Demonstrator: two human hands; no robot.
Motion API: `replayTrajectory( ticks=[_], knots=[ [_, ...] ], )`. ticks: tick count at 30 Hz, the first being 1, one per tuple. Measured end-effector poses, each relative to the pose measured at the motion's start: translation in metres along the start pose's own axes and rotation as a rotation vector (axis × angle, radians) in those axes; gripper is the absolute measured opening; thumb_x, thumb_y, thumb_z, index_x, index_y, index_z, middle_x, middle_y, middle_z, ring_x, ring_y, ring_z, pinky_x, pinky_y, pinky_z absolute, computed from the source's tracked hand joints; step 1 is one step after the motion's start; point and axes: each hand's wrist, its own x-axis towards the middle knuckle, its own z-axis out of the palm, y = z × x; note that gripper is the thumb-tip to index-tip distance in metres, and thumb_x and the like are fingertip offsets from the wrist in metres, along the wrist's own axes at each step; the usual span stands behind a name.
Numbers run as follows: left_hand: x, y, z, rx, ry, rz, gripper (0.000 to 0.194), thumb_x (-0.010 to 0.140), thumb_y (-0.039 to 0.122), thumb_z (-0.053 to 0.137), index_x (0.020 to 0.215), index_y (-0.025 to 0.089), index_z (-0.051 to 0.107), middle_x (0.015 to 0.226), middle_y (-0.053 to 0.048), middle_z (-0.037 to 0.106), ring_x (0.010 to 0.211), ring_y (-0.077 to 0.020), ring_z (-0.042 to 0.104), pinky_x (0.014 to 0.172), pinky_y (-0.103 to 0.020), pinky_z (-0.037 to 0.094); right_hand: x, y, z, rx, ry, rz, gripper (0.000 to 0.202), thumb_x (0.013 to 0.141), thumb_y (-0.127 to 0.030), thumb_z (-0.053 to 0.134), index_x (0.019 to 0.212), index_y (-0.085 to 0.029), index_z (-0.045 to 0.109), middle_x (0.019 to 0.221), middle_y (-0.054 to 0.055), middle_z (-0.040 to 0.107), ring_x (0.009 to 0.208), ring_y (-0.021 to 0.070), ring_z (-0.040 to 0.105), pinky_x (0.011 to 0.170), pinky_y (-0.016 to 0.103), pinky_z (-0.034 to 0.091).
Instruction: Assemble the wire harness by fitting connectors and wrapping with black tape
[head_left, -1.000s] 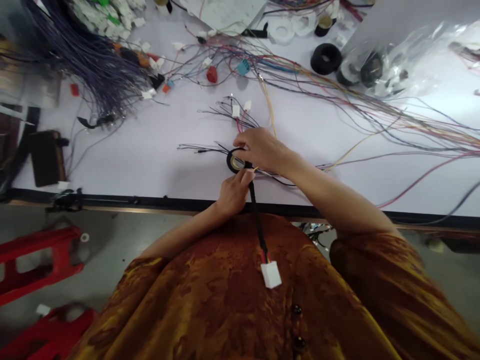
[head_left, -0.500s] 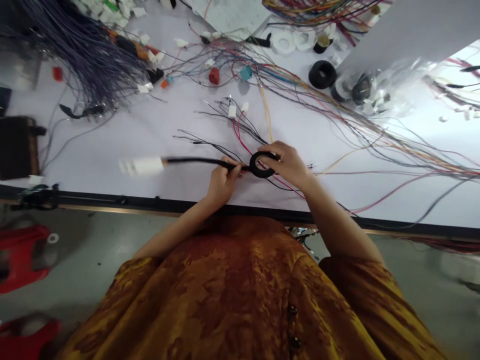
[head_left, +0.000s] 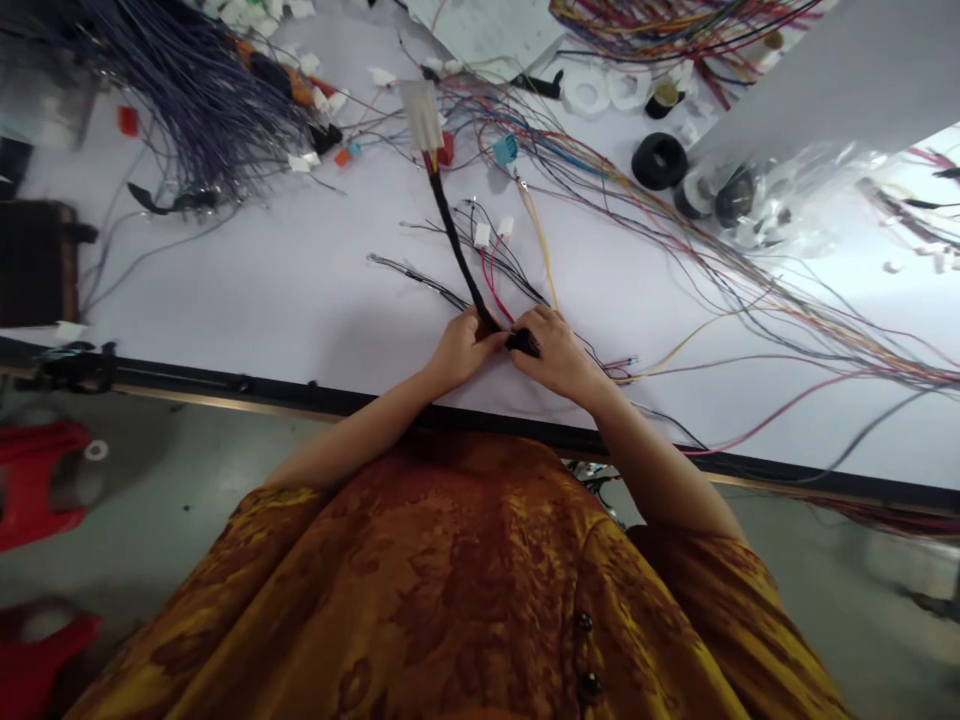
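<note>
My left hand (head_left: 463,352) pinches a black-wrapped wire harness (head_left: 457,235) near its lower end. The harness slants up and away from the fingers to a white connector (head_left: 421,115), where red and yellow wires show. Close beside it, my right hand (head_left: 556,352) is closed on a roll of black tape (head_left: 523,343), mostly hidden by the fingers. Thin black wires (head_left: 431,285) fan out to the left of my hands. Small white connectors (head_left: 482,235) on red wires lie just beyond them, and a yellow wire (head_left: 545,250) runs up from the right hand.
A bundle of purple-blue wires (head_left: 180,110) lies at the far left. Loose long wires (head_left: 675,235) cross the table to the right. A black tape roll (head_left: 660,161), a blue connector (head_left: 505,150) and a clear plastic bag (head_left: 780,190) lie further back. The table's dark edge (head_left: 345,402) is in front of me.
The harness's white connector has swung from the left side up to the far side. The tape roll has turned from face-on to mostly covered by my right hand, and my hands are closer together.
</note>
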Motion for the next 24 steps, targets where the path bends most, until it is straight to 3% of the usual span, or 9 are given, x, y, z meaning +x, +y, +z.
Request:
replayTrajectory(
  ticks=[3,6,13,15,20,22,24],
  knots=[
    [0.003,-0.003,0.002,0.033,0.01,0.014,0.009,0.081,0.022,0.068,0.082,0.016,0.061,0.082,-0.002,0.064,0.074,-0.0147,0.06,0.072,-0.028,0.05,0.008,0.002,0.001,-0.03,-0.031,0.003,0.017,0.076,-0.02,0.061,0.093,-0.018,0.061,0.097,0.009,0.058,0.096,0.0253,0.056,0.086,0.038,0.046],
    [0.005,-0.004,0.004,0.052,0.028,0.038,0.009,0.082,0.022,0.066,0.08,0.017,0.059,0.08,-0.002,0.062,0.074,-0.0153,0.058,0.072,-0.029,0.049,0.012,-0.007,0.003,-0.097,-0.059,-0.008,0.005,0.082,-0.017,0.055,0.085,-0.018,0.06,0.09,0.007,0.059,0.088,0.0218,0.055,0.081,0.035,0.043],
    [-0.006,0.0,0.01,0.098,0.041,0.034,0.007,0.08,0.017,0.061,0.079,0.019,0.054,0.079,-0.002,0.062,0.074,-0.016,0.056,0.072,-0.031,0.047,-0.009,-0.032,0.009,-0.449,-0.11,-0.209,0.018,0.092,-0.012,0.045,0.087,-0.016,0.062,0.095,0.012,0.064,0.093,0.0255,0.053,0.082,0.04,0.034],
    [-0.007,-0.001,0.007,0.02,0.009,0.012,0.01,0.081,0.022,0.062,0.077,0.018,0.055,0.076,-0.001,0.06,0.071,-0.0152,0.056,0.07,-0.03,0.047,-0.01,-0.029,0.008,-0.362,-0.081,-0.227,0.019,0.093,-0.013,0.045,0.082,-0.017,0.06,0.091,0.011,0.063,0.089,0.0239,0.053,0.081,0.039,0.036],
    [-0.003,-0.006,-0.007,-0.214,-0.106,-0.039,0.025,0.076,0.036,0.073,0.075,0.017,0.056,0.071,0.0,0.06,0.068,-0.0136,0.057,0.065,-0.027,0.047,0.005,-0.005,0.003,0.142,0.045,-0.107,0.019,0.09,-0.017,0.05,0.071,-0.02,0.052,0.076,0.003,0.056,0.075,0.0164,0.054,0.07,0.03,0.041],
    [-0.002,-0.006,-0.009,-0.2,-0.094,-0.02,0.027,0.073,0.036,0.075,0.073,0.017,0.056,0.071,0.001,0.06,0.068,-0.013,0.056,0.065,-0.026,0.046,0.01,0.0,0.002,0.214,0.019,-0.095,0.017,0.087,-0.017,0.053,0.071,-0.02,0.053,0.074,0.001,0.056,0.073,0.0153,0.054,0.07,0.029,0.041],
    [-0.002,-0.004,-0.008,-0.162,-0.059,-0.017,0.026,0.074,0.035,0.074,0.072,0.017,0.056,0.07,0.001,0.06,0.067,-0.0127,0.055,0.064,-0.026,0.045,0.009,-0.002,0.002,0.143,0.002,-0.1,0.017,0.088,-0.017,0.052,0.071,-0.02,0.054,0.076,0.002,0.058,0.075,0.016,0.054,0.071,0.03,0.041]
  ],
)
